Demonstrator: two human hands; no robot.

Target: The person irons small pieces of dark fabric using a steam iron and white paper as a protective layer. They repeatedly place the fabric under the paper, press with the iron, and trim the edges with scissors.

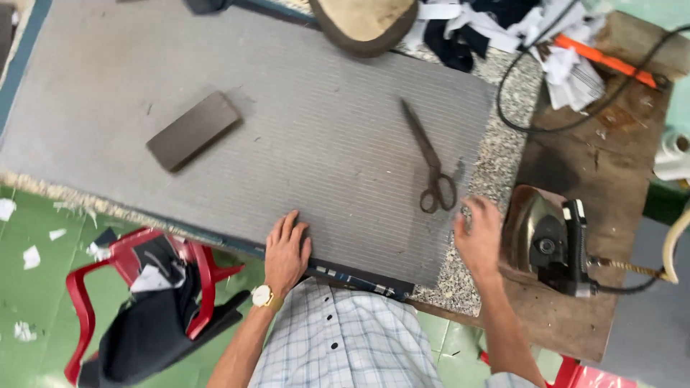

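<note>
Two hands rest at the lower edge of the grey ribbed pad [273, 136] covering the table [611, 172]. The left hand [286, 251], lower centre, lies flat with fingers spread, pressing the pad's near edge and holding nothing. The right hand [478, 237], right of centre, is blurred, fingers loosely open, empty, just below the dark scissors [431, 162] lying on the pad and just left of the iron [550, 241]. A dark rectangular block [192, 131] sits upper left.
</note>
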